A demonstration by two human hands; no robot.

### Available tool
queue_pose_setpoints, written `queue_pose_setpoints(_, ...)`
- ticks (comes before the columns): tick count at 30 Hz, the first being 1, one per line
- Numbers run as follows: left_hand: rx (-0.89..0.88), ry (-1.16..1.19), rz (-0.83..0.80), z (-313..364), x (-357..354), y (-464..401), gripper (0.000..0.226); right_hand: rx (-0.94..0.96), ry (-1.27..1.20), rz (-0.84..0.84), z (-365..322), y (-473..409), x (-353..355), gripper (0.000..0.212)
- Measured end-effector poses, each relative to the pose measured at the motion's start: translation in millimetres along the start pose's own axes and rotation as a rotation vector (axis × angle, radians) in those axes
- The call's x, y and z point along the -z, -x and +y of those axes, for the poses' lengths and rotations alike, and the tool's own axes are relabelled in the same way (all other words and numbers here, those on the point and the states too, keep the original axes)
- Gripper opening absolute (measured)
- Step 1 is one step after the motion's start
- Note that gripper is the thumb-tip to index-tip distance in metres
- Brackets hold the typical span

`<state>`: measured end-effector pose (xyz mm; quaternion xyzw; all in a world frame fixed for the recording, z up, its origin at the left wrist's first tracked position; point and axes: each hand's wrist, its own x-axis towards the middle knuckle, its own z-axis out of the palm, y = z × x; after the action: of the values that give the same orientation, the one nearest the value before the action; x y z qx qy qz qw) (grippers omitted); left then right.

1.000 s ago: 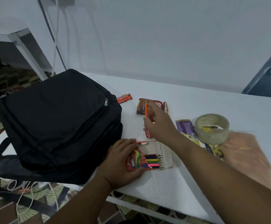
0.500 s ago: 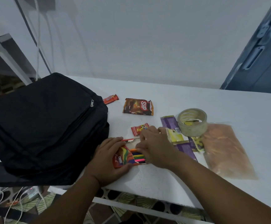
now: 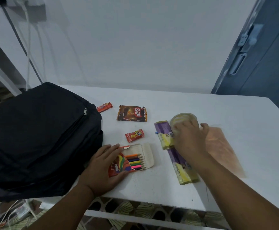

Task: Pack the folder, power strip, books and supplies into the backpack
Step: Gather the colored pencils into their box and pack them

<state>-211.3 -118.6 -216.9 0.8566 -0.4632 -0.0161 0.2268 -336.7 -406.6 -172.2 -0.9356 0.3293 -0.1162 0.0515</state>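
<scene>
The black backpack (image 3: pixel 35 138) lies zipped on the left of the white table (image 3: pixel 235 117). Beside it, my left hand (image 3: pixel 102 170) holds the left end of an open box of colour pencils (image 3: pixel 138 161), thumb under and fingers over it. My right hand (image 3: pixel 190 140), blurred, is over the clear tape roll (image 3: pixel 183 117), fingers across its top and thumb at its right side. Under that hand lie two purple-and-yellow packs (image 3: pixel 185 173). An orange see-through pouch (image 3: pixel 223 151) lies to their right.
A brown snack packet (image 3: pixel 132 113), a small red candy (image 3: pixel 134 135) and a red wrapper (image 3: pixel 103 107) lie mid-table. The table's front edge runs just below my wrists. A blue door (image 3: pixel 260 63) stands at the right, and cables hang on the wall at the left.
My right hand has left the pencil box and moved right onto the tape roll. An orange pencil now lies in the box. My left hand stays on the box.
</scene>
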Motion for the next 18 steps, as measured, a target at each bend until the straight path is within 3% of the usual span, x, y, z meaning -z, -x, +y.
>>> queue_pose_setpoints(3,0.005,-0.004,-0.006,0.9,-0.7,0.4,0.077,-0.004,-0.066,-0.001,7.0,-9.3,2.4,0.015)
queue_pose_setpoints(7,0.009,-0.015,-0.009,1.5,-1.3,-0.2,0.074,0.102,-0.059,0.136,-3.7,-29.5,7.0,0.028)
queue_pose_setpoints(10,-0.004,-0.014,0.001,1.0,-1.4,-1.0,0.071,0.173,-0.160,0.073,-6.0,-52.0,-1.3,0.022)
queue_pose_setpoints(14,-0.008,-0.008,0.001,-1.4,-0.9,-2.2,0.068,0.136,-0.282,-0.060,-10.5,-71.6,-24.0,0.043)
queue_pose_setpoints(18,-0.004,-0.004,0.005,-2.1,0.3,-3.2,0.066,0.127,-0.346,0.098,-13.1,-78.4,-38.4,0.037)
